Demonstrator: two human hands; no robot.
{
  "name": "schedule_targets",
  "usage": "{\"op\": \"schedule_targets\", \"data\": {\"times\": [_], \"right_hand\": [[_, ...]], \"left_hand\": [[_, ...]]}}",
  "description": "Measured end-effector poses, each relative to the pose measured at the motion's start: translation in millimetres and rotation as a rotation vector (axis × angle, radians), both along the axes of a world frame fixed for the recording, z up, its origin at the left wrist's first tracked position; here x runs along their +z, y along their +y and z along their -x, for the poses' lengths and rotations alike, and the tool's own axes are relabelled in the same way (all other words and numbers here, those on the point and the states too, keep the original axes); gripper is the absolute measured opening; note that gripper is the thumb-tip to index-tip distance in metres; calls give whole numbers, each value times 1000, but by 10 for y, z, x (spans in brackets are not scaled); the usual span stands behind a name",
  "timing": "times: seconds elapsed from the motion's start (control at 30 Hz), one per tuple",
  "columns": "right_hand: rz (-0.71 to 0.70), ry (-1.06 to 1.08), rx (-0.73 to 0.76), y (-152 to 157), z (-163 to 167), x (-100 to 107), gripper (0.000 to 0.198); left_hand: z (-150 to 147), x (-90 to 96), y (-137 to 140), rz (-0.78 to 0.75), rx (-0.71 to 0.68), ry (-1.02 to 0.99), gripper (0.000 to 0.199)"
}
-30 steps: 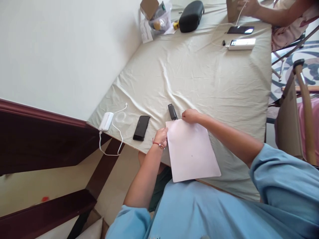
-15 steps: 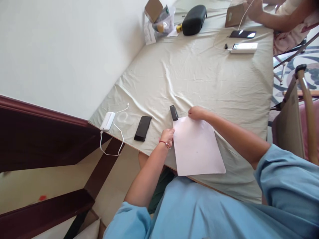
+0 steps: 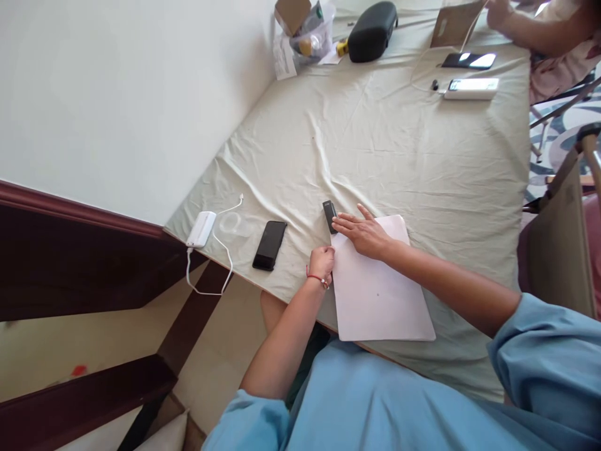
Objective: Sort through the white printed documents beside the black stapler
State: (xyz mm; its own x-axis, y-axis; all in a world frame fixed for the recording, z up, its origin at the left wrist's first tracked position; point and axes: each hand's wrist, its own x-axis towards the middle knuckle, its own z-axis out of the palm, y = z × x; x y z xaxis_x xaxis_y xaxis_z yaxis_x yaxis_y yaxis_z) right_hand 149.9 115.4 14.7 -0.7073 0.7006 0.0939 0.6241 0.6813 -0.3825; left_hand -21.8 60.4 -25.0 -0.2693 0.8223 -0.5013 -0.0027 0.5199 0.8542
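White sheets of paper lie in a flat stack at the table's near edge. At their left edge, my left hand is closed with the paper's edge in its fingers. My right hand lies flat over the top left part of the paper, fingers stretched out. Its fingertips reach the small black stapler, which sits at the paper's top left corner. Whether the stapler's jaws are around the corner is hidden by the fingers.
Left of my hands lie a black phone and a white power bank with a cable. At the back stand a plastic tub and a black case. Another person's arm is at far right, near a second power bank.
My right hand has left the paper's top edge, moved left and opened out flat beside the stapler. My left hand keeps its hold. The view has shifted slightly.
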Motion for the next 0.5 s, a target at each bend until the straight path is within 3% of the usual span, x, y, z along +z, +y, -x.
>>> {"op": "schedule_targets", "data": {"times": [0.17, 0.27, 0.37, 0.5], "right_hand": [[42, 12, -45, -6, 47, -20, 66], [39, 103, -142, -43, -35, 20, 58], [-43, 308, -391, -209, -345, 75, 49], [-143, 596, -782, -671, -981, 73, 50]], "left_hand": [[-53, 64, -22, -46, 0, 130, 25], [-116, 125, -171, -100, -15, 195, 30], [-195, 217, -455, -181, -46, 247, 28], [-274, 448, -782, -420, -95, 361, 20]]}}
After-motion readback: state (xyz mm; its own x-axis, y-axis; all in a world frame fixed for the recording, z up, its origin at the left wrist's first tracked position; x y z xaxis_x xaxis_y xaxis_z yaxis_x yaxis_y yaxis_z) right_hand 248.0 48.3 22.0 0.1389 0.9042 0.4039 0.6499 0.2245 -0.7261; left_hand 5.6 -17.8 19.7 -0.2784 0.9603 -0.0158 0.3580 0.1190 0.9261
